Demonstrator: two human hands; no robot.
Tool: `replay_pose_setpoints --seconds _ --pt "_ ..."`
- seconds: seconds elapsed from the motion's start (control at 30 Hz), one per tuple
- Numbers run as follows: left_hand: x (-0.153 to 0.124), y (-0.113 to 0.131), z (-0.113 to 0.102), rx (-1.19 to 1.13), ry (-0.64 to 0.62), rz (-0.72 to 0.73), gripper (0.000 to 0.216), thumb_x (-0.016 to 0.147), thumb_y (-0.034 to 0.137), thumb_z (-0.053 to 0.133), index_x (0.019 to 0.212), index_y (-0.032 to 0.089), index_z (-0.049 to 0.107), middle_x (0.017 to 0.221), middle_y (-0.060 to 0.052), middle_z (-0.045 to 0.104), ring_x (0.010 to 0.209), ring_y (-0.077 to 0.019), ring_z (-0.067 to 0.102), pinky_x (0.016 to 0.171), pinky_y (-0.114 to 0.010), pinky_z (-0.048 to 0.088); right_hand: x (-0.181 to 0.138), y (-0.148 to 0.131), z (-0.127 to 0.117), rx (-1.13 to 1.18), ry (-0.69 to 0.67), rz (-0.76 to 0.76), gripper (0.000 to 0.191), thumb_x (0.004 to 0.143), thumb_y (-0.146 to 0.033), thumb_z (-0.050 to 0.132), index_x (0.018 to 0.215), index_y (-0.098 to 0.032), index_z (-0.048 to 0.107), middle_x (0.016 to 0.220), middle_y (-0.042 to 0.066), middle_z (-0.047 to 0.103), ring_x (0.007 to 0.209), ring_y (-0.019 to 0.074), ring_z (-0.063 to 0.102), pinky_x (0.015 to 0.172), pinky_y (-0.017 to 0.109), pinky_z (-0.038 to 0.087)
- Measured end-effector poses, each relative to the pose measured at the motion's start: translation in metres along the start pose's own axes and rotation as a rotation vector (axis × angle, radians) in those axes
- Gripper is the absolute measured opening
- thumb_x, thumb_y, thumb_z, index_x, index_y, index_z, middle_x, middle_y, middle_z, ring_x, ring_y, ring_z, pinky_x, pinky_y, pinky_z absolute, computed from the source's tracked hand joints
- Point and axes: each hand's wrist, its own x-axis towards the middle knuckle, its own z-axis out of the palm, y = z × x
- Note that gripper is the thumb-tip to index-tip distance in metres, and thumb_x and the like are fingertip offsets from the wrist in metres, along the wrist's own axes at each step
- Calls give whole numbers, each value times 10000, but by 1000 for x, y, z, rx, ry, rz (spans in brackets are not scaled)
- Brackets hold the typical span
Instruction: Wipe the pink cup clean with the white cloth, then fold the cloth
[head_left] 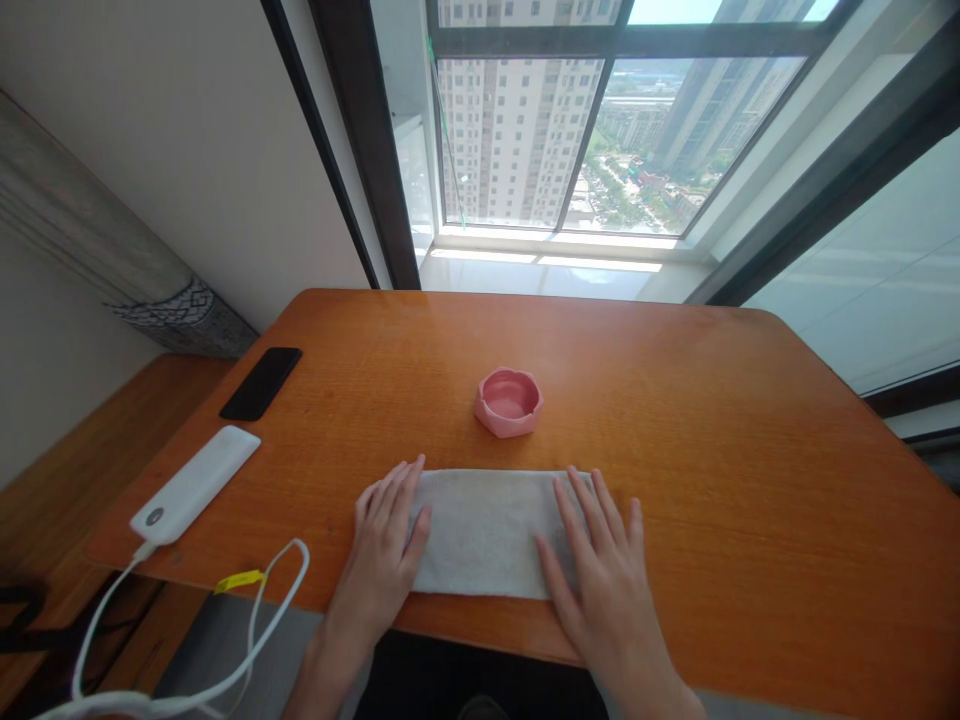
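Observation:
A pale grey cloth (pixel 484 530), folded into a flat rectangle, lies near the table's front edge. My left hand (pixel 386 540) rests over its left end, fingers stretched out and thumb apart. Over the right end, my right hand (pixel 600 560) lies flat with its fingers spread. Neither hand grips anything, and each covers part of the cloth's side edge. Just beyond the cloth stands a pink faceted bowl (pixel 508 402), upright on the wooden table (pixel 697 430).
On the left lie a black phone (pixel 261 384) and a white power strip (pixel 196 484). Its white cable (pixel 281 610), with a yellow tag (pixel 238 581), loops over the front left edge. Behind the table is a window (pixel 525 140); a grey curtain (pixel 112 230) hangs at left.

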Motion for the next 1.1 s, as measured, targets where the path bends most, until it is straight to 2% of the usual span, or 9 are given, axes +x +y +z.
replay_pose_setpoints --seconds 0.13,0.27,0.4,0.57,0.7,0.8,0.87,0.97,1.1 --pt "15 -3 -16 -228 -7 -177 494 1071 379 539 1552 267 563 1189 -74 772 1103 -254 734 1070 -487 556 -12 -56 6 271 78 -217 602 968 -81 566 1556 -211 573 1399 116 771 1361 306 670 1153 497 526" --pt "26 -7 -30 -422 -35 -255 509 991 377 587 1477 232 623 1122 -61 735 864 -195 706 834 -362 608 -20 -104 37 308 41 -244 476 962 -316 681 1426 -209 682 1293 112 798 1151 334 714 1020 506 546" --pt "17 -11 -49 -560 -107 -280 410 955 369 629 1336 249 722 1117 -54 775 749 -153 669 704 -284 582 -20 -121 55 277 82 -176 377 967 -221 667 1341 -243 703 1127 76 808 1076 288 724 1044 480 508" --pt "-15 -21 -68 -722 -227 -187 293 1027 461 618 1006 272 840 1219 -108 800 1163 -283 758 1006 -397 637 -19 -111 43 490 226 -189 146 941 -166 610 992 -272 697 830 -9 755 845 212 746 1086 479 534" --pt "-44 -35 -70 -793 -322 -133 372 1065 581 582 1057 328 854 1514 -91 702 1396 -335 672 1151 -478 583 -31 -82 22 742 149 -159 239 922 -115 667 1096 -269 725 870 -2 772 796 176 770 1008 388 634" --pt "-52 -36 -67 -947 -512 53 607 831 761 812 1248 320 814 1427 -120 751 1314 -369 712 1133 -459 588 -45 -64 7 995 -9 44 155 983 -167 706 1090 -261 765 927 33 803 848 186 795 819 259 649" --pt "-46 -25 -65 -939 -559 71 713 735 691 935 1315 307 778 1314 -111 791 1213 -339 745 1070 -399 602 -52 -59 -1 1143 -43 330 116 1050 -303 682 1023 -250 781 870 35 794 782 183 778 717 226 623" --pt "-23 5 -60 -821 -462 -14 258 999 502 755 1109 277 813 1149 -73 802 1086 -247 740 992 -329 573 -53 -55 -8 1223 -45 693 319 1062 -521 660 1001 -233 783 823 34 770 722 187 739 679 237 609" --pt "16 43 -43 -838 -342 -123 360 1036 573 660 1019 226 753 1126 -65 762 1055 -230 685 907 -295 528 -42 -39 -10 1134 -46 722 337 1022 -557 710 1033 -223 758 802 26 736 721 190 722 670 242 600"
